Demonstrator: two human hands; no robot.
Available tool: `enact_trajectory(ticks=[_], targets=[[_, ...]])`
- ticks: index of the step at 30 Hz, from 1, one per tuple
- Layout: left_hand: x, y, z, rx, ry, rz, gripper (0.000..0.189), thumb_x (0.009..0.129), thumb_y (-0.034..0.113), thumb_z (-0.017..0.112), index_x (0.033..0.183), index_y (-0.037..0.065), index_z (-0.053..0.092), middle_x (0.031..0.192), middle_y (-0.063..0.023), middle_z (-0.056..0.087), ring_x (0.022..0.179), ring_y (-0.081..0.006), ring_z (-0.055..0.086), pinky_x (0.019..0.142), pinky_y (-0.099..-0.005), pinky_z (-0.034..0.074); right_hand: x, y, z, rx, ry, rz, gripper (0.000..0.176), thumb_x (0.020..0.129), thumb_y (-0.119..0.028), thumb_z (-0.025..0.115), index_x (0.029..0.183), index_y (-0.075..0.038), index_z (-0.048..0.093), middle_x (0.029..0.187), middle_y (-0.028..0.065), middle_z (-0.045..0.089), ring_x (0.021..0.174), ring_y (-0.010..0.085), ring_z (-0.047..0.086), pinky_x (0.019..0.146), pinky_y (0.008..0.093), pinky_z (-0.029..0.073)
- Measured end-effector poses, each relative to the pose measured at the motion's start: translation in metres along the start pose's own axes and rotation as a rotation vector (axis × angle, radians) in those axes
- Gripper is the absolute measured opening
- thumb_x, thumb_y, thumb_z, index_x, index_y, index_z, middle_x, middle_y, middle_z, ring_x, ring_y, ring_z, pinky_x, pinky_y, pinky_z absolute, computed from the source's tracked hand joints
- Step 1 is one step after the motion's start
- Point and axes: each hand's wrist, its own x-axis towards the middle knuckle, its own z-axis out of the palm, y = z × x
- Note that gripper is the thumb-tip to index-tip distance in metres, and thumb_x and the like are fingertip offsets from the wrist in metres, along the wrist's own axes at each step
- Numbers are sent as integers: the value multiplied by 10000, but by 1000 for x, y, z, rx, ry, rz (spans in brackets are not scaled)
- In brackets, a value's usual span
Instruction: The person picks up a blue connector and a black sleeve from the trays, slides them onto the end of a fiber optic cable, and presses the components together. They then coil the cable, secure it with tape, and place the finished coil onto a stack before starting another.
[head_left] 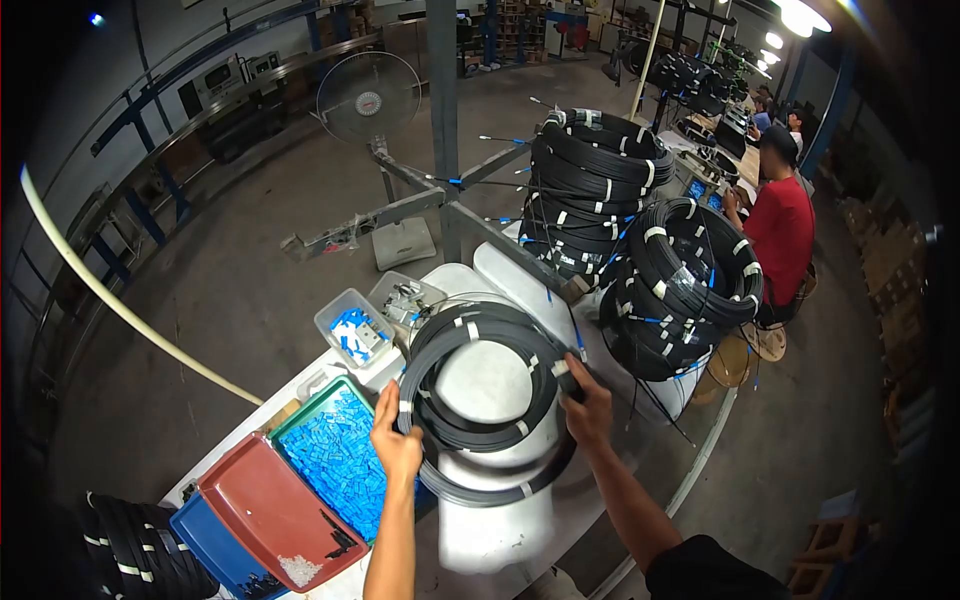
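A coil of black cable (480, 440), bound with white tape bands, is held level over the white table (500, 530). My left hand (397, 440) is closed around its left side, thumb on top. On the opposite side my right hand (587, 402) grips the coil's edge, slightly blurred. Another black cable loop (505, 494) shows below and nearer me. Left of my left hand stands a green tray (288, 425) full of small blue connectors (335, 455). Behind it are a clear box (325, 318) with blue and white pieces and another clear box (432, 292) with metal parts.
A red tray (255, 490) and a blue tray (200, 545) lie at the left; more cable coils (130, 550) sit beyond. Tall coil stacks (590, 185) rise at the right, near a person in red (783, 230). A metal post (443, 120) and fan (370, 103) stand ahead.
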Motion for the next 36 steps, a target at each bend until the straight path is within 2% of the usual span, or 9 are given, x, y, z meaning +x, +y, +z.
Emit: enact_trajectory(ticks=[5,8,9,16,22,24,25,27,36], targets=[[58,-20,31,2,-17,10,816,584,-161,526,1381,3,590,1453,-176,563,1399,-285,482,1187,-322,299,50,27,24,34,78,-5,626,702,48,624,1321,-48,648,1153,213,723,1032,271,726,908,311,520],[76,-33,42,-6,-12,-1,808,592,-160,539,1379,13,595,1450,-166,568,1397,-276,486,1187,-321,302,68,42,38,55,78,40,612,700,63,634,1302,-44,660,1158,201,723,1028,296,726,905,324,528],[79,-35,44,2,-13,-5,810,591,-163,542,1380,16,596,1451,-161,568,1398,-276,485,1187,-320,303,74,47,44,-58,123,-101,590,696,69,657,1277,-39,670,1168,201,716,1027,341,720,911,357,541],[85,-44,52,21,-7,-52,799,594,-164,575,1372,11,601,1466,-145,559,1403,-272,478,1194,-318,299,89,59,49,-260,66,-132,569,684,62,690,1244,-39,683,1170,218,700,1048,378,695,927,401,551],[84,-46,52,22,-9,-55,797,588,-163,576,1368,3,602,1454,-150,569,1396,-274,486,1192,-324,304,85,62,49,-137,76,-115,559,684,60,675,1237,-22,683,1187,222,698,1069,361,699,943,379,543],[84,-45,53,17,-14,-54,791,586,-159,575,1360,-4,606,1450,-154,571,1390,-278,493,1190,-328,308,83,61,48,66,8,84,616,697,114,638,1297,-25,661,1320,201,656,1224,265,640,1063,297,443],[84,-44,53,17,-11,-54,785,585,-155,575,1355,-7,610,1450,-157,570,1387,-282,495,1191,-331,307,84,62,49,69,7,85,616,697,114,638,1297,-25,661,1320,201,656,1224,265,640,1063,297,443],[85,-43,51,21,-10,-53,788,582,-153,575,1355,-5,610,1450,-157,570,1387,-283,495,1192,-331,306,86,66,52,-42,77,-36,573,687,62,659,1247,-56,689,1180,232,700,1101,356,692,953,364,530],[89,-48,51,43,-33,-42,800,575,-163,606,1359,-3,610,1460,-150,562,1421,-274,456,1207,-338,284,89,67,55,-220,46,2,569,700,59,659,1250,-84,689,1136,212,717,1090,370,689,972,402,521]])
